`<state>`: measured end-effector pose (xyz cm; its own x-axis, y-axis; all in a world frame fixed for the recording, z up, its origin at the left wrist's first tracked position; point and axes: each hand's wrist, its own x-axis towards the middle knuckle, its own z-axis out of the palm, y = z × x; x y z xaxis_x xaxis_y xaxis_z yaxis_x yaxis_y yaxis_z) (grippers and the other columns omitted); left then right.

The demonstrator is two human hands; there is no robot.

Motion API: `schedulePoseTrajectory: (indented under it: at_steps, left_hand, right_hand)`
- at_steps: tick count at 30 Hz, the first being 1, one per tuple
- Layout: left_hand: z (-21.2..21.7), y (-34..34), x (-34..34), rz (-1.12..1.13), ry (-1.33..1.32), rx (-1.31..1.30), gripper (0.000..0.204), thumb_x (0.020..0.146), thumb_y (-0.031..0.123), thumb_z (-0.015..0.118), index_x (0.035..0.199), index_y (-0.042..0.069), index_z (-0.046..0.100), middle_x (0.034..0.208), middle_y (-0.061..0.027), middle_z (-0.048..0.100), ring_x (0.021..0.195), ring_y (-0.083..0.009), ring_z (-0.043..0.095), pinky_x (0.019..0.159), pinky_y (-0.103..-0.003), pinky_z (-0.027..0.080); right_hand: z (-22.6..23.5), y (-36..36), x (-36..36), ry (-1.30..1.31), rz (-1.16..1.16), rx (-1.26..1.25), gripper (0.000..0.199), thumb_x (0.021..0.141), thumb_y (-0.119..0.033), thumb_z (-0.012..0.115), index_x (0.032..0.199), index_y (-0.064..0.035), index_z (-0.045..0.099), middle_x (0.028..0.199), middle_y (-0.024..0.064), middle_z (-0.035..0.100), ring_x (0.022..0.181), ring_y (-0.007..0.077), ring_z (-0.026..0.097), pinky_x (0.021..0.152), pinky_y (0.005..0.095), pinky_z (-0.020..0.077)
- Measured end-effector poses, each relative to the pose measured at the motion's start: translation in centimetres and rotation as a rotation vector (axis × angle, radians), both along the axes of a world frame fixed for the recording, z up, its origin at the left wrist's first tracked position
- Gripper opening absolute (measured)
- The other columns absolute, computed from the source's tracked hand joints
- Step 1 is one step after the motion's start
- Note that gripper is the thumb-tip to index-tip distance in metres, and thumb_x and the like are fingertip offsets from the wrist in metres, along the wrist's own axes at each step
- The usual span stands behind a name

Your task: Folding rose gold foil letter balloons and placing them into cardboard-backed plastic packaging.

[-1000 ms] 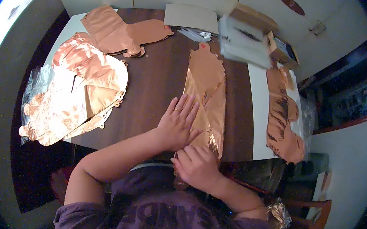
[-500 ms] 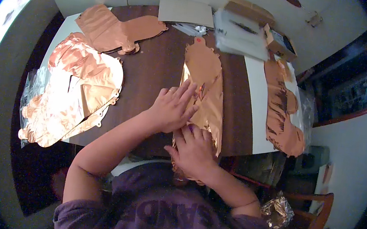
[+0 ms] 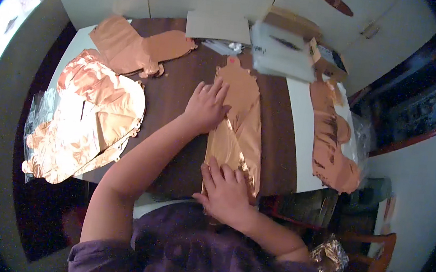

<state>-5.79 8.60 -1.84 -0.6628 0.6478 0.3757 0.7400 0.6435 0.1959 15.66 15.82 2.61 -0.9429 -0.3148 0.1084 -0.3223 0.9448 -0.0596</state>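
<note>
A copper-coloured foil balloon (image 3: 239,98), folded into a long strip, lies flat along the middle of the brown table. It has a rounded far end with small tabs and a tab with a red mark. My left hand (image 3: 208,106) rests on its left edge near the rounded part, fingers stretched forward. Close to the table's front edge, my right hand (image 3: 226,194) lies flat on the near part of the strip, fingers spread. Creases run slantwise across the foil between the two hands. The strip's near end is partly hidden under my right hand.
Shiny foil balloons (image 3: 95,118) are piled at left, with folded ones (image 3: 142,46) behind them. More folded foil (image 3: 335,135) lies along the right edge. At the back stand a grey box (image 3: 219,27), clear plastic bags (image 3: 282,52) and a small carton (image 3: 328,61). A wooden chair (image 3: 375,259) is at lower right.
My left hand has slid away from me along the strip's left side. My right hand has moved slightly nearer to me, so the hands are now farther apart. The view has tilted slightly.
</note>
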Motion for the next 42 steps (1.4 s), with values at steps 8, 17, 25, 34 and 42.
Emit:
schedulePoseTrajectory:
  at_steps: [8, 17, 25, 34, 42]
  left_hand:
    - [0.6, -2.5, 6.7, -0.1, -0.032, -0.015, 0.07, 0.089, 0.047, 0.05, 0.138, -0.002, 0.041, 0.146, -0.0264, 0.034, 0.137, -0.0421, 0.029, 0.112, -0.057, 0.019]
    - [0.0, -2.1, 8.2, -0.104, -0.124, -0.166, 0.078, 0.092, 0.057, 0.04, 0.144, 0.0, 0.033, 0.152, -0.0244, 0.025, 0.141, -0.0406, 0.021, 0.114, -0.056, 0.014]
    - [0.3, -2.6, 8.2, -0.087, -0.158, -0.096, 0.081, 0.092, 0.06, 0.037, 0.144, -0.001, 0.033, 0.152, -0.0247, 0.026, 0.141, -0.0406, 0.023, 0.112, -0.058, 0.016]
    - [0.6, -2.3, 8.4, -0.081, -0.114, -0.157, 0.08, 0.093, 0.059, 0.035, 0.145, -0.001, 0.032, 0.149, -0.025, 0.031, 0.14, -0.0402, 0.025, 0.112, -0.058, 0.015]
    - [0.6, -2.9, 8.1, -0.044, -0.139, -0.111, 0.086, 0.09, 0.058, 0.041, 0.146, -0.005, 0.025, 0.151, -0.0247, 0.026, 0.141, -0.0401, 0.023, 0.114, -0.056, 0.014]
  right_hand:
    - [3.5, 8.6, -8.3, -0.108, 0.096, -0.836, 0.016, 0.09, -0.014, 0.06, 0.089, 0.0001, 0.067, 0.081, 0.0109, 0.066, 0.073, 0.0196, 0.064, 0.069, 0.031, 0.0517]
    - [1.3, 9.6, -37.5, 0.23, 0.014, -0.218, 0.039, 0.083, -0.031, 0.065, 0.11, -0.0031, 0.064, 0.113, 0.0168, 0.064, 0.105, 0.0331, 0.061, 0.091, 0.0419, 0.0485]
    - [-1.3, 2.4, -43.0, 0.028, -0.053, 0.271, 0.042, 0.086, -0.023, 0.055, 0.121, 0.0007, 0.055, 0.121, 0.0184, 0.06, 0.108, 0.0376, 0.059, 0.089, 0.0469, 0.0494]
    - [3.8, 3.1, -41.3, 0.386, -0.014, 0.227, 0.022, 0.084, -0.012, 0.05, 0.083, -0.0031, 0.069, 0.094, 0.0201, 0.067, 0.089, 0.0379, 0.065, 0.078, 0.0498, 0.0516]
    - [15.0, 7.7, -25.5, 0.485, -0.417, -1.024, 0.021, 0.088, -0.022, 0.066, 0.088, -0.0005, 0.066, 0.077, 0.0131, 0.069, 0.062, 0.0181, 0.065, 0.055, 0.0331, 0.0521]
